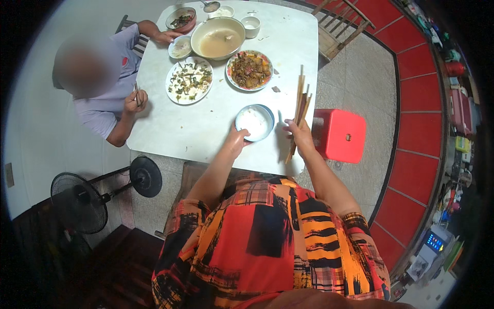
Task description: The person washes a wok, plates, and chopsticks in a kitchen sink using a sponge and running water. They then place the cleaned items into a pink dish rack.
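Note:
My left hand [238, 140] grips the near rim of a blue-edged bowl [255, 123] with white contents, over the near part of the white table [170, 135]. A bundle of several chopsticks [301, 104] is in my right hand [300, 133], close to the table's right edge, pointing away from me. Beyond the bowl stand a floral plate of braised food [249, 71], a white plate with chopped greens [189, 80] and a large basin of broth [218, 38]. Whether another bowl is nested under mine, I cannot tell.
At the left a person [104, 77] sits, one hand at a small bowl [180, 47], the other holding chopsticks. A glass bowl [181, 20] and a white cup [250, 26] stand at the far side. A red stool [345, 135], a wooden chair [335, 34] and a fan [79, 202] surround the table.

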Tool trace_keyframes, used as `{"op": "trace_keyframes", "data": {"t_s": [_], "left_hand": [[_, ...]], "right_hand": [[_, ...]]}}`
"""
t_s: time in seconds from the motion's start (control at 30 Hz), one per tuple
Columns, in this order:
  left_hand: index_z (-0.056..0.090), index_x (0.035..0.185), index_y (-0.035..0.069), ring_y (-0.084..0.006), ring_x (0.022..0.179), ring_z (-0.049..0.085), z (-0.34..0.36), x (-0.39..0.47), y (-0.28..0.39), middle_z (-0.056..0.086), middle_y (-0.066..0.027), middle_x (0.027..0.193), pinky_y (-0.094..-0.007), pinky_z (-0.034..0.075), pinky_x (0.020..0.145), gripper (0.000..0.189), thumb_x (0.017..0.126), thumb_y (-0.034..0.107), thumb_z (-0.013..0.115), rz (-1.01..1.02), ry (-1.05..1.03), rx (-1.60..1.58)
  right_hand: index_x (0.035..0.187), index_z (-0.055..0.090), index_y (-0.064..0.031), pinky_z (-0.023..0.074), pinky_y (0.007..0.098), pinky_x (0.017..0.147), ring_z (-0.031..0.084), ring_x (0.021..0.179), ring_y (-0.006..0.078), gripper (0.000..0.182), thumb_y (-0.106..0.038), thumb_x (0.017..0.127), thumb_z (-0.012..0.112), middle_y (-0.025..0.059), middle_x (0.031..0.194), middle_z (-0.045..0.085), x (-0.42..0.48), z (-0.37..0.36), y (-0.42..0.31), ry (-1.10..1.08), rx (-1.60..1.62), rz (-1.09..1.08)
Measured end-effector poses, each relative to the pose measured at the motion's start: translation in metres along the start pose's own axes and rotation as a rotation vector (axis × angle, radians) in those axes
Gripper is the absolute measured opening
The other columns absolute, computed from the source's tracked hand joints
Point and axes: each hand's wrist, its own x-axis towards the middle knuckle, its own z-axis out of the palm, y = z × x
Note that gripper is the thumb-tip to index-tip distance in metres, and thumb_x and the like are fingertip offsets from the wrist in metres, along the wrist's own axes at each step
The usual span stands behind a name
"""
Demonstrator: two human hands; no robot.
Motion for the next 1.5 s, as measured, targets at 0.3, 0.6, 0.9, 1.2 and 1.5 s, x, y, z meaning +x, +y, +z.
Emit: {"op": "trace_keyframes", "data": {"t_s": [0.3,0.6,0.9,1.2,1.5], "left_hand": [[0.022,0.128,0.005,-0.0338,0.111,0.042,-0.011,0.003,-0.004,0.038,-0.0169,0.12,-0.0503,0.043,0.085,0.073,0.059,-0.001,0.042,-0.017,-0.087,-0.091],[0.028,0.126,-0.002,-0.0324,0.114,0.04,0.057,-0.052,-0.048,0.041,-0.0175,0.121,-0.045,0.032,0.098,0.067,0.06,-0.003,0.042,-0.141,-0.346,-0.226],[0.04,0.116,0.0,-0.0315,0.102,0.05,0.173,-0.099,-0.121,0.051,-0.0139,0.107,-0.0448,0.04,0.09,0.059,0.057,-0.002,0.048,-0.429,-0.481,-0.003],[0.04,0.115,0.006,-0.031,0.095,0.052,0.337,-0.166,-0.233,0.053,-0.0116,0.104,-0.045,0.043,0.081,0.061,0.055,0.005,0.053,-0.555,-0.538,0.09],[0.042,0.113,0.006,-0.0313,0.094,0.052,0.477,-0.164,-0.299,0.054,-0.0107,0.103,-0.0465,0.041,0.084,0.059,0.055,0.003,0.052,-0.552,-0.596,0.166]], "right_hand": [[0.099,0.047,-0.0058,0.0477,0.0244,0.055,0.054,0.078,0.0141,0.021,-0.021,0.085,0.052,0.0039,0.084,0.054,0.015,0.034,0.01,-0.124,0.152,0.173],[0.097,0.05,-0.0008,0.0463,0.0236,0.054,0.056,0.068,0.0105,0.022,-0.019,0.085,0.052,0.0049,0.081,0.06,-0.062,-0.067,0.0,-0.027,0.143,0.019],[0.11,0.044,-0.0006,0.0443,0.0235,0.054,0.053,0.062,0.0091,0.032,-0.013,0.083,0.054,0.0035,0.077,0.055,-0.218,-0.235,0.06,0.416,0.343,-0.255],[0.102,0.05,0.0011,0.0451,0.0278,0.059,0.056,0.066,0.0135,0.028,-0.017,0.081,0.055,0.0087,0.08,0.058,-0.41,-0.452,0.186,1.07,0.235,-0.057],[0.086,0.046,-0.004,0.0366,0.023,0.045,0.044,0.052,0.0082,0.012,-0.015,0.085,0.052,0.0011,0.063,0.046,-0.478,-0.56,0.25,1.44,0.143,-0.113]]}}
